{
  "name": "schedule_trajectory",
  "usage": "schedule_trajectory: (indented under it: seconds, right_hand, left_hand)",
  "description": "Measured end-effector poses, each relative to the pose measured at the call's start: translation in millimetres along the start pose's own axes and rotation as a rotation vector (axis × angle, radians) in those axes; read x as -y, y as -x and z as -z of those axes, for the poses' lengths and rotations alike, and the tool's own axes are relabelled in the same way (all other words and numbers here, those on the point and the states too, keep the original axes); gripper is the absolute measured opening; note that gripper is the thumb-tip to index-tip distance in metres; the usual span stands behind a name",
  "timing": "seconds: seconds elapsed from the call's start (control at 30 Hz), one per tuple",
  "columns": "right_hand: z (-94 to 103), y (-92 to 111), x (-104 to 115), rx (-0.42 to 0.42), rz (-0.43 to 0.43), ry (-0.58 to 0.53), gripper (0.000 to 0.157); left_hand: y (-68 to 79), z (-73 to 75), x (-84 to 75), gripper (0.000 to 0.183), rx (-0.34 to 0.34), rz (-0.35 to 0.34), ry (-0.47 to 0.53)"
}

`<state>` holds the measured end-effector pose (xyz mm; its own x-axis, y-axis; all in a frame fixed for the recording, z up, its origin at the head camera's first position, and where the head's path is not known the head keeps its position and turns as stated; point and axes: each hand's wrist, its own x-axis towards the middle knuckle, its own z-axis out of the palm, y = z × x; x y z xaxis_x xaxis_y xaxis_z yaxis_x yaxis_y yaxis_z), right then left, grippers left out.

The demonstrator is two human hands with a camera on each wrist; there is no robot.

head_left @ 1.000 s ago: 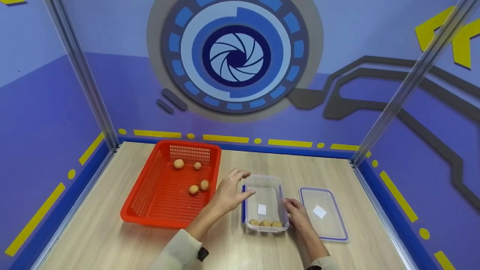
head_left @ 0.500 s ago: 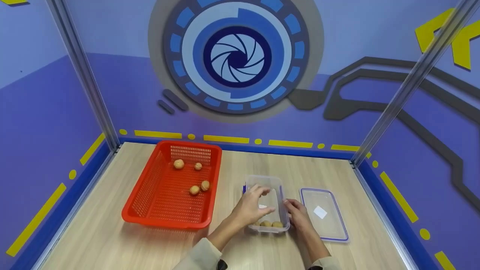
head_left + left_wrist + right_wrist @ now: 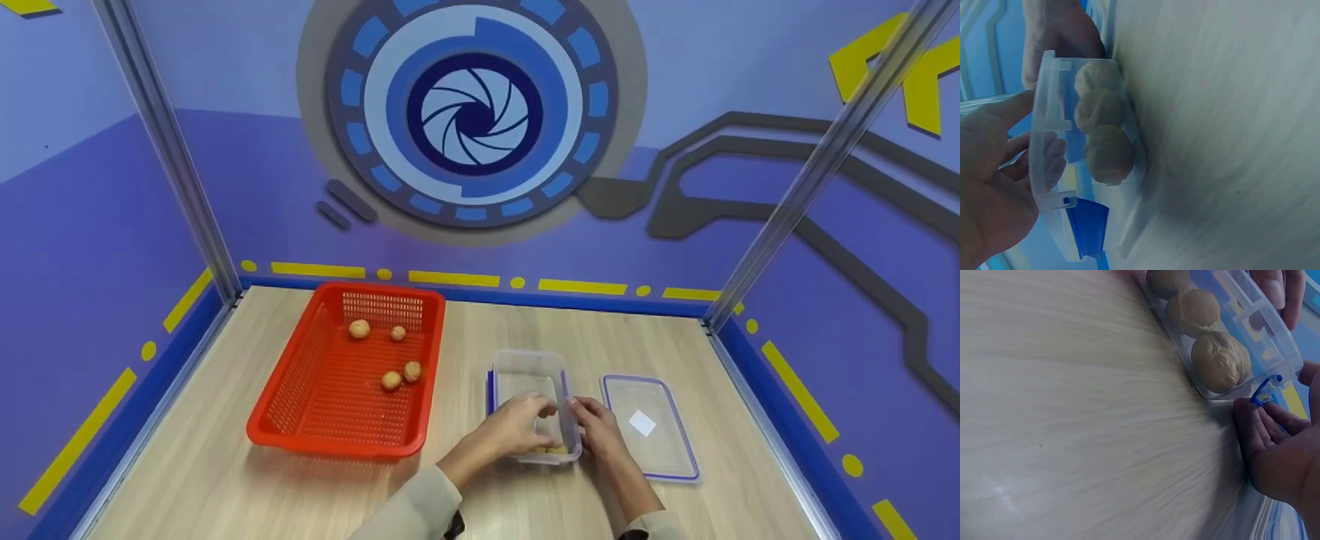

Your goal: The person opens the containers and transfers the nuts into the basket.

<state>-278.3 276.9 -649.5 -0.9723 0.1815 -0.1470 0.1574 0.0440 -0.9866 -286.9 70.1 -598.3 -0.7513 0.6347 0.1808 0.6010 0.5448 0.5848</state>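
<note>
The left hand (image 3: pixel 514 429), fingers and thumb apart, reaches into a clear, boxy plastic tub (image 3: pixel 529 358) with bumpy, round, brown walnuts (image 3: pixel 1220 363); the right hand (image 3: pixel 602 435), loosely spread, touches the tub's side.

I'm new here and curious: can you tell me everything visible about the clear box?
The clear box looks like plastic: rectangular, open-topped, with blue clips on its long sides. It sits upright on the table, three walnuts in a row at its near end. The left hand reaches inside; the right hand touches its right side.
</note>
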Motion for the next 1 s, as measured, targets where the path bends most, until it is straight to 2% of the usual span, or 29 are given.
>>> schedule_trajectory:
  seconds: [0.3,0.53,0.67,1.0]
  right_hand:
    - [1.8,-1,0,0.007,-0.01,-0.002,0.042]
    - [0.9,-1,4,0.022,0.007,-0.034,0.039]
    - [-0.9,-2,1,0.005,0.013,-0.029,0.041]
    - [0.2,0,-1,0.006,0.016,-0.027,0.043]
  left_hand:
    - [-9.5,-6.1,4.7,0.035,0.09,-0.122,-0.069]
    - [-12.4,-11.6,9.4,0.028,0.112,-0.096,-0.079]
    - [-13.9,-11.8,8.8,0.026,0.112,-0.112,-0.119]
    - [-17.9,-14.4,8.9,0.018,0.169,-0.137,-0.159]
